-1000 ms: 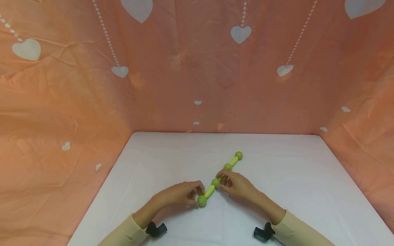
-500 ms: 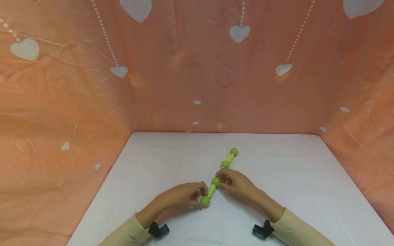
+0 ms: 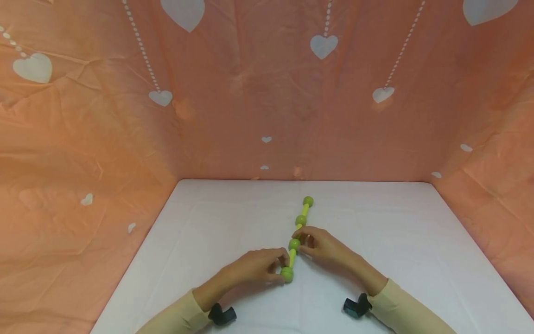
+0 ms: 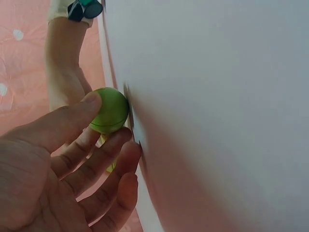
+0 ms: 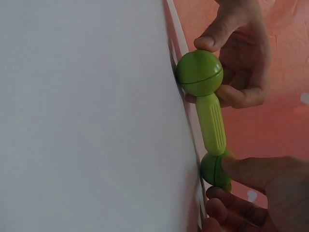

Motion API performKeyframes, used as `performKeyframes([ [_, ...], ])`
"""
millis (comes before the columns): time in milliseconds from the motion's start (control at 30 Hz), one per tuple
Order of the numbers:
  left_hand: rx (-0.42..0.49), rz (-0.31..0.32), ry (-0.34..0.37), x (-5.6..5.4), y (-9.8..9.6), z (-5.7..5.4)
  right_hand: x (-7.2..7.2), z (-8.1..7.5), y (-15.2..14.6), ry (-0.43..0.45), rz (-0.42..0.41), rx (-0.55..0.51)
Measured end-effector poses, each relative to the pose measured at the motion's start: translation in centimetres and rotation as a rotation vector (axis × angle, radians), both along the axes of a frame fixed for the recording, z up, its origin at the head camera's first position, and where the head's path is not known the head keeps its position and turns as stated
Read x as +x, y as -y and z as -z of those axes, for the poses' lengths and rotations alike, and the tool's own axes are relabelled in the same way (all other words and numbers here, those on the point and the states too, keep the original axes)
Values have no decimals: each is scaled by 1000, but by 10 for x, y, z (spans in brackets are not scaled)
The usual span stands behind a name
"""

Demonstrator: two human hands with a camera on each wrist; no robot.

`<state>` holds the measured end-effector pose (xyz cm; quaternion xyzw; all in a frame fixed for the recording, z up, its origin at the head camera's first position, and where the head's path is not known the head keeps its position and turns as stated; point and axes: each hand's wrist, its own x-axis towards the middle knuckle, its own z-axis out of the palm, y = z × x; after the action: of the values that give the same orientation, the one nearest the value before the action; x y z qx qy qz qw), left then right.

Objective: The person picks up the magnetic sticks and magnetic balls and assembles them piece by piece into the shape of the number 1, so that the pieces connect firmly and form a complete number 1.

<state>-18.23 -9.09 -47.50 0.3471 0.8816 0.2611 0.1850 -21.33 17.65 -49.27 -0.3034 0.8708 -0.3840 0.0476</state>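
A chain of several green balls joined by yellow-green ribbed rods (image 5: pixel 211 123) lies on the white table, running from near the front up toward the back. My left hand (image 3: pixel 263 265) pinches the nearest green ball (image 4: pixel 111 110) between thumb and fingers. Farther up the chain, my right hand (image 3: pixel 321 243) grips the second ball (image 3: pixel 294 244) with thumb and fingers, which partly cover the rod behind it. Beyond the right hand, the third ball (image 3: pixel 301 220) and the end ball (image 3: pixel 308 201) stick out toward the back edge.
The white tabletop (image 3: pixel 217 213) spreads around the chain on every side. An orange cloth with white hearts (image 3: pixel 250 106) hangs behind the table and at both sides. Dark devices (image 3: pixel 222 315) are strapped to both wrists.
The chain has swung from a slant to nearly straight away from me. Its far end moved left and its near ball moved right with my left hand; my right hand stayed nearly in place.
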Motion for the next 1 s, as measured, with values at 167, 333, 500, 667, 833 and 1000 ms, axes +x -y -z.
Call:
performKeyframes([
  [167,0,18,-57,1,-7,2,-4,-1,-4,32,-16,0],
  [333,-3,12,-80,1,-14,3,-7,-1,-8,33,-42,-4],
  [500,-14,-2,-90,1,-20,4,-10,2,-11,26,-56,-14],
  [667,-14,-13,-102,0,-22,4,-13,4,-13,19,-56,-24],
  [833,-12,-20,-111,-2,-22,2,-14,3,-13,8,-49,-27],
  [1000,-41,-29,-103,-2,-17,-3,-9,0,-18,13,-4,-6],
])
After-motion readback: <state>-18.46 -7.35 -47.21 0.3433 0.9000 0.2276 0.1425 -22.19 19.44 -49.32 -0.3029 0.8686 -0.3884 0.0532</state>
